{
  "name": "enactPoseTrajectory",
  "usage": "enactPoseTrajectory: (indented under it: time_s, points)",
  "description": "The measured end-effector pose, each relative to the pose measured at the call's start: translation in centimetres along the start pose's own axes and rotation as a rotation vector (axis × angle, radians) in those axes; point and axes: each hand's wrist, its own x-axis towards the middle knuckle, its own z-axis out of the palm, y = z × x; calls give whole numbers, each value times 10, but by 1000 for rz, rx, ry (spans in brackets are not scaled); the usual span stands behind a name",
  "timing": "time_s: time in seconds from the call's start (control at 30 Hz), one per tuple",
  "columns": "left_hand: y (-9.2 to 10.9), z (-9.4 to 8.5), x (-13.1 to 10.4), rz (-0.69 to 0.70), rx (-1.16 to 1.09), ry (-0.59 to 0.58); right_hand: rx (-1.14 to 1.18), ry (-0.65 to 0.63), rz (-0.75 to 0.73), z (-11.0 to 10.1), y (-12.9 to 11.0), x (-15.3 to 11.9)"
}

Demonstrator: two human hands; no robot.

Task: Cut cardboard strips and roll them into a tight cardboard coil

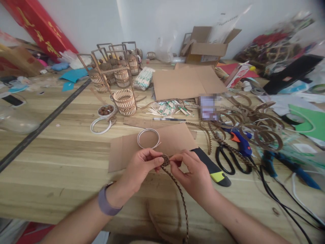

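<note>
Between my two hands is a small brown coil, wound from a notched cardboard strip. The strip's loose tail hangs down past the table's front edge. My left hand pinches the coil's left side between thumb and fingers. On the other side, my right hand has its thumb and index finger bent close together at the coil's right edge. Just beyond my hands, a roll of double-sided tape lies on a flat cardboard sheet. A black tool handle with a yellow-green patch shows beside my right hand.
Black-handled scissors and a blue glue gun lie to the right, near curled cardboard strips and cables. Small stick baskets stand at the back left. A second tape ring, a pen and a bowl of brown beads lie farther back.
</note>
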Motion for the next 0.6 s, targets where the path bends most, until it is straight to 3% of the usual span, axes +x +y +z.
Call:
enactPoseTrajectory:
  time_s: [0.2, 0.4, 0.6]
  points:
    - [0, -3, 0, -18, 32, -73, -66, -58, -39, -3, 9, 4]
    - [1, -6, -5, -67, 29, -224, -84, -63, -11, -7, 21, 10]
    - [3, -9, -3, -62, -42, -253, -178, -47, 118, -23, 50, 19]
